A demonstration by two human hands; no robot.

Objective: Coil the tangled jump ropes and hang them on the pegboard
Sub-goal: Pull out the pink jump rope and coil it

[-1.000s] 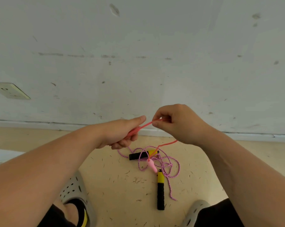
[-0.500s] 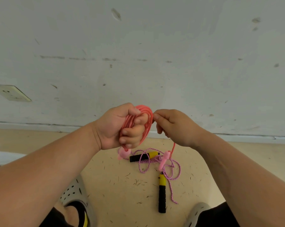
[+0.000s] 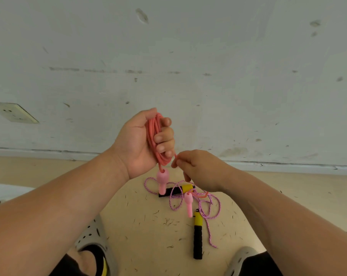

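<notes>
The left hand [image 3: 136, 144] has risen and turned its palm to the camera, fingers clenched round the red coil [image 3: 153, 134]. A pink handle [image 3: 162, 181] hangs just beneath it. The right hand [image 3: 200, 170] has dropped beside the left's little finger, pinching the coil's tail, and the other handle [image 3: 188, 204] dangles under it. The purple rope [image 3: 214, 208] stays on the floor [image 3: 148, 236] below.

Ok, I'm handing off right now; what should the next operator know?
Left hand grips the coiled red rope; one pink handle hangs below it.
Right hand pinches that rope's loose tail; the second pink handle dangles.
Purple rope lies tangled on the floor.
Done: red rope mostly coiled.
Left: finish it, coil the purple one, hang both; no pegboard in view.
</notes>
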